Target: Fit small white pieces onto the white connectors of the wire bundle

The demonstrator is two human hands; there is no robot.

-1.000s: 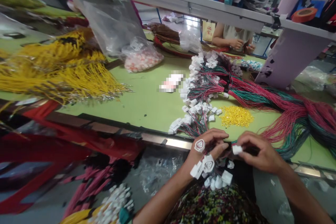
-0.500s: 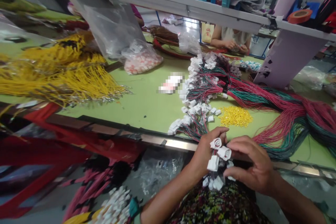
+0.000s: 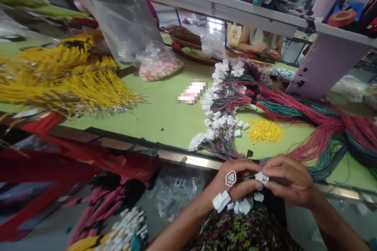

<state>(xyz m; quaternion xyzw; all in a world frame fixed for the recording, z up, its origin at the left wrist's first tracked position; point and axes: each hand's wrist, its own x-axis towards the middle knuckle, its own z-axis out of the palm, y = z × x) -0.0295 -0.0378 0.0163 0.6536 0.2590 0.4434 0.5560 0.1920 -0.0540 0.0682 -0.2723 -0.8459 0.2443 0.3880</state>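
My right hand (image 3: pixel 290 180) pinches a white connector (image 3: pixel 261 178) between thumb and fingertips at the table's front edge. Beside it my left hand (image 3: pixel 240 178) is closed round thin wires that lead to white connectors. One of these connectors (image 3: pixel 231 178) lies over the back of that hand, its face with small holes turned up. Another white connector (image 3: pixel 221 200) hangs near the wrist, and several more (image 3: pixel 243 206) dangle below the hand over my patterned clothing. A heap of small yellow pieces (image 3: pixel 266 131) lies on the table just beyond my hands.
Red, green and black wire bundles (image 3: pixel 312 119) with white connectors spread across the right of the green table (image 3: pixel 159 113). Yellow wires (image 3: pixel 97 82) lie at left, near a bag of pinkish-white pieces (image 3: pixel 159 64). A shelf (image 3: pixel 265 11) spans above; a person (image 3: pixel 260 45) sits beyond.
My hands have lowered slightly and turned. The right fingers, apart before, are now closed on a connector, while other connectors have fallen over the back of my left hand.
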